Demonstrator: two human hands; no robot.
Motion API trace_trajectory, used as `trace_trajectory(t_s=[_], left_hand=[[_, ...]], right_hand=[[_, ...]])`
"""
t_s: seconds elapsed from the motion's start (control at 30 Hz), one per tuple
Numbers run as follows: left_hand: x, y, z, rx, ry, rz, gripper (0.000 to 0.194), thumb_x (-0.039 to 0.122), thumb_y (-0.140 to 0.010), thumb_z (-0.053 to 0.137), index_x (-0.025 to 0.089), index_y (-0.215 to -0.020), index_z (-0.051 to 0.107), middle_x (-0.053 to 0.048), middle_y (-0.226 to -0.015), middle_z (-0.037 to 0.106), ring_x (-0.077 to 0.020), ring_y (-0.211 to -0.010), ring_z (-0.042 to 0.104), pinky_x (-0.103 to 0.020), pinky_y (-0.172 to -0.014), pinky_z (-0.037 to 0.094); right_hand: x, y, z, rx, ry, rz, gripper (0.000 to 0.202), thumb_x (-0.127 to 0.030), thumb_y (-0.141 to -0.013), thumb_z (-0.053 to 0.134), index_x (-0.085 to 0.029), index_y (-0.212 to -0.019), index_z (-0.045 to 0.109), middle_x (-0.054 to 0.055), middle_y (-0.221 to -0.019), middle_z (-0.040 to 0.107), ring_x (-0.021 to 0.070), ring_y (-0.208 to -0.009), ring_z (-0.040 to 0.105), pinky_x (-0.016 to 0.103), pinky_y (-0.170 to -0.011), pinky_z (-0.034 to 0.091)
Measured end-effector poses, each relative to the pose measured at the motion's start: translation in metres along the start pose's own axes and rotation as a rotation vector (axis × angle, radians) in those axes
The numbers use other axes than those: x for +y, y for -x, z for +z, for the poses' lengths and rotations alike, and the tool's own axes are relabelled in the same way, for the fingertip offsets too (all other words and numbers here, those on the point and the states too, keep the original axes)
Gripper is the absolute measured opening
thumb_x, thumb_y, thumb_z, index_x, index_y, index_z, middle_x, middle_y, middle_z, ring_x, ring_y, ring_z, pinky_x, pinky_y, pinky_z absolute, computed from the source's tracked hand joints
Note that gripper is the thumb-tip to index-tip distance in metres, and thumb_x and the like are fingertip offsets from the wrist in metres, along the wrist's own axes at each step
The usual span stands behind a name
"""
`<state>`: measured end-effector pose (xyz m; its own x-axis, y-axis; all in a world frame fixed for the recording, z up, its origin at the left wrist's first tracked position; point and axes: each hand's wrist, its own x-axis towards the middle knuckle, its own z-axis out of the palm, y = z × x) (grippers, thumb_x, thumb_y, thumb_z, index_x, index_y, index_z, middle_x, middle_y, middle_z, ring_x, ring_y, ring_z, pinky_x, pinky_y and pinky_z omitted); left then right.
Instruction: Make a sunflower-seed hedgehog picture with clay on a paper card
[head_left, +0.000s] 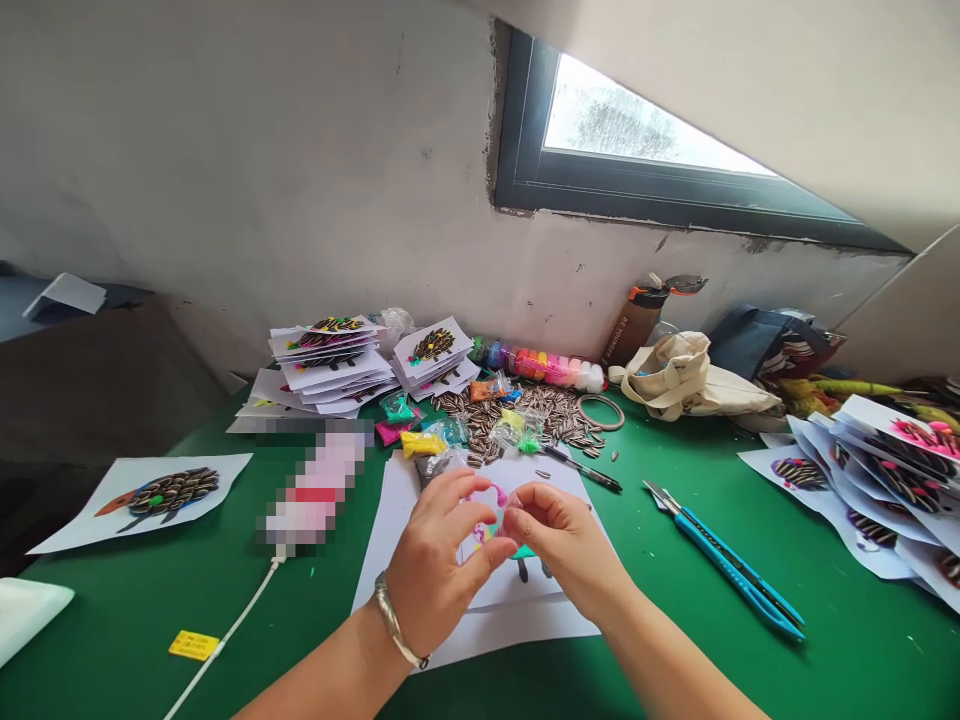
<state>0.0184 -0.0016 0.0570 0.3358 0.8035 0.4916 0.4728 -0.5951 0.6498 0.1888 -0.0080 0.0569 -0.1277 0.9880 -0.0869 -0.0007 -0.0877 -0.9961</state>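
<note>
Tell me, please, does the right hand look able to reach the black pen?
Probably yes: the black pen lies just beyond the right hand, and nothing seems to block it, though that hand looks busy.

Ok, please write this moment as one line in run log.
left hand: curved, fingers apart | right hand: pinching small pink piece | beneath hands: white rectangular paper sheets | beyond: striped oval sunflower seeds

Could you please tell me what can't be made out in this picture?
All in the head view:
Drawing: mostly hidden behind the left hand and right hand.
Pink bit between the hands: too small and partly covered to tell which holds it.
Pixelated object: masked by blocks.
Yellow label: print too small.
White object: cut off by the left edge.
Right-hand cards: cut off by the right edge.
</note>
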Motion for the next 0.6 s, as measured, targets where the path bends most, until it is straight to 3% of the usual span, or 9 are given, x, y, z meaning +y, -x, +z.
trace_trajectory(t_s=[0.1, 0.23, 0.47, 0.6], left_hand=[[0.0011, 0.0009, 0.0060, -0.060, 0.025, -0.082, 0.006, 0.027, -0.079, 0.065, 0.022, -0.083, 0.067, -0.008, -0.110, 0.064, -0.0283, -0.115, 0.050, -0.043, -0.097, 0.042], [0.0025, -0.0019, 0.0057, -0.032, 0.061, -0.118, 0.008, 0.022, -0.082, 0.059, 0.022, -0.080, 0.067, -0.008, -0.104, 0.067, -0.0260, -0.109, 0.055, -0.043, -0.095, 0.044], [0.0080, -0.0020, 0.0005, 0.006, 0.082, -0.087, 0.010, 0.017, -0.081, 0.056, 0.021, -0.074, 0.062, -0.008, -0.101, 0.067, -0.0256, -0.113, 0.053, -0.042, -0.099, 0.042], [0.0085, -0.0001, 0.0018, -0.010, 0.103, -0.039, 0.011, 0.016, -0.083, 0.055, 0.021, -0.080, 0.064, -0.008, -0.104, 0.065, -0.0259, -0.115, 0.051, -0.043, -0.099, 0.042]], right_hand=[[0.0017, 0.0020, -0.0001, -0.062, 0.022, -0.011, 0.024, -0.039, -0.080, 0.061, -0.016, -0.081, 0.066, 0.002, -0.073, 0.062, 0.0135, -0.067, 0.055, 0.025, -0.061, 0.044], [-0.0021, 0.0051, 0.0007, -0.126, 0.100, -0.090, 0.022, -0.036, -0.085, 0.055, -0.018, -0.084, 0.067, 0.002, -0.077, 0.063, 0.0156, -0.076, 0.056, 0.026, -0.068, 0.045], [-0.0031, 0.0062, 0.0008, 0.068, 0.357, -0.124, 0.013, -0.022, -0.083, 0.052, -0.018, -0.074, 0.061, -0.001, -0.067, 0.058, 0.0118, -0.063, 0.049, 0.023, -0.059, 0.040], [-0.0002, 0.0059, 0.0012, 0.015, 0.376, -0.221, 0.013, -0.016, -0.082, 0.051, -0.020, -0.089, 0.061, -0.002, -0.076, 0.060, 0.0111, -0.066, 0.051, 0.022, -0.062, 0.042]])
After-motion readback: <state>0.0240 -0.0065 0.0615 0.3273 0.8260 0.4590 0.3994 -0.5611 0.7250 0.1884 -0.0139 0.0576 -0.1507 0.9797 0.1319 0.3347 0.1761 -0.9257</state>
